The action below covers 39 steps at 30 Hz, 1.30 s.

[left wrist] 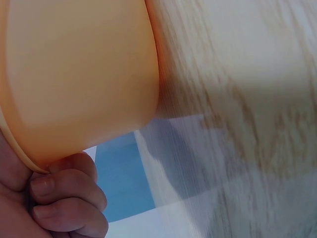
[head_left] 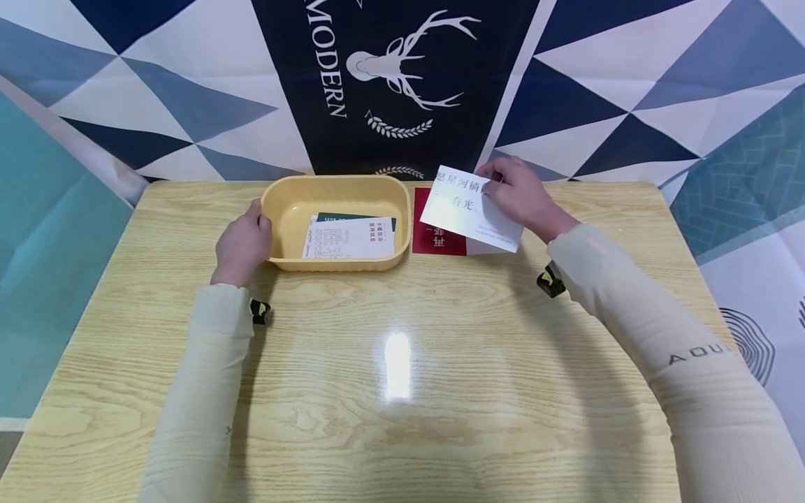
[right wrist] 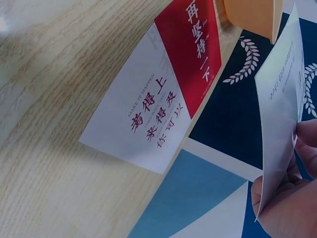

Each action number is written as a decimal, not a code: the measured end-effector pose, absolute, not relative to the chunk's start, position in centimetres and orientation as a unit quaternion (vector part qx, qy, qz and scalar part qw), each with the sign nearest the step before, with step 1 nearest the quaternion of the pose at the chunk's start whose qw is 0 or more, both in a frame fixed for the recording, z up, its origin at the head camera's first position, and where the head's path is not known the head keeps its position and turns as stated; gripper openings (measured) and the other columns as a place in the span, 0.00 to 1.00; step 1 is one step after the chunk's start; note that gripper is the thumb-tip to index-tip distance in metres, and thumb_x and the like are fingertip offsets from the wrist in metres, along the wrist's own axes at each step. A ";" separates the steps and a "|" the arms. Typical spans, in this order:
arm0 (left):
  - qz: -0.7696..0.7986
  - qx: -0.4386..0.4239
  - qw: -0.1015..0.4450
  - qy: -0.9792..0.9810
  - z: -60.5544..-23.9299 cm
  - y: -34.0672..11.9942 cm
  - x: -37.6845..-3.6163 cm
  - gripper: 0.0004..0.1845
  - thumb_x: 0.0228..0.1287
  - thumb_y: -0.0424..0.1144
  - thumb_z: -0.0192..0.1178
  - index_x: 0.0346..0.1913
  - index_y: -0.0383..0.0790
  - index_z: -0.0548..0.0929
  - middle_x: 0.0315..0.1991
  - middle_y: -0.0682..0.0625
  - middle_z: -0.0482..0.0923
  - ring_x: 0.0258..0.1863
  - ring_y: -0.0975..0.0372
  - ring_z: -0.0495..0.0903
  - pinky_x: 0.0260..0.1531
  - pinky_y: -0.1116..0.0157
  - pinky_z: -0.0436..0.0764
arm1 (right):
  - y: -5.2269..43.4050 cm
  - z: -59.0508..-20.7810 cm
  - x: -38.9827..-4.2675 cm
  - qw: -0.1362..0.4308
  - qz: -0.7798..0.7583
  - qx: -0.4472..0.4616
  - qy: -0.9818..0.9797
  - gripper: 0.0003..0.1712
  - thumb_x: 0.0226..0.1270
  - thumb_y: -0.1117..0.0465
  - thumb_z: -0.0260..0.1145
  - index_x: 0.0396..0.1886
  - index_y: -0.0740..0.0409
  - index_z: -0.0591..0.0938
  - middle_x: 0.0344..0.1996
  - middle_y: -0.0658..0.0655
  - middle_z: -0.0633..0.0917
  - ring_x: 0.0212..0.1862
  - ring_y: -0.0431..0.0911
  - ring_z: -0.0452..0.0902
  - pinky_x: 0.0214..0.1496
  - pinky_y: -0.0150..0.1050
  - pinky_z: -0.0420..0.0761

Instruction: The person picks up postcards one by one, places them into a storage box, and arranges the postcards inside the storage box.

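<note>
In the head view my left hand (head_left: 242, 241) grips the left end of a yellow plastic basin (head_left: 286, 218). The left wrist view shows its fingers (left wrist: 69, 191) curled at the basin's rim. Inside lie a white printed card (head_left: 351, 239) and a dark green card (head_left: 328, 217) partly under it. My right hand (head_left: 518, 195) pinches the edge of a white card (head_left: 468, 213) with dark lettering, raised and tilted above the table. Below it lie a red card (right wrist: 198, 49) and, against that, a white one with red lettering (right wrist: 143, 109).
The wooden table (head_left: 390, 321) meets a wall cloth (head_left: 402, 70) with triangles and a deer head right behind the basin and cards. A bright light reflection (head_left: 397, 367) shows mid-table. Black wrist straps (head_left: 550, 281) show beneath the sleeves.
</note>
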<state>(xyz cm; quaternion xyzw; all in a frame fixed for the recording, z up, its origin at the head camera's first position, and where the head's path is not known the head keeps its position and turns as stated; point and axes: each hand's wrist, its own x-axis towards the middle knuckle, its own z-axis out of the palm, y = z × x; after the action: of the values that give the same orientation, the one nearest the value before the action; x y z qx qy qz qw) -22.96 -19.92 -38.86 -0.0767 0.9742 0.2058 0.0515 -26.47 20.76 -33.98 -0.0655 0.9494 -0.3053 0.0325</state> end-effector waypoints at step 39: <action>0.205 -0.079 0.050 0.974 -39.2 -20.2 -23.4 0.28 0.73 0.45 0.27 0.74 0.43 0.52 0.50 0.31 0.75 0.38 0.44 0.76 0.33 0.49 0.73 | 15.6 -33.2 -27.3 0.057 -0.314 -0.106 0.942 0.20 0.66 0.63 0.47 0.53 0.58 0.78 0.44 0.59 0.71 0.45 0.50 0.65 0.47 0.40 0.64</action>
<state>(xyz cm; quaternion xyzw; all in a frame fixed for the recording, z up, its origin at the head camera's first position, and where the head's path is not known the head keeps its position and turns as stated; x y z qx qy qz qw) -23.36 -20.18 -39.24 -0.0787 0.9743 0.2053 0.0499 -27.35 15.62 -33.17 -0.1057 0.9419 -0.3136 0.0572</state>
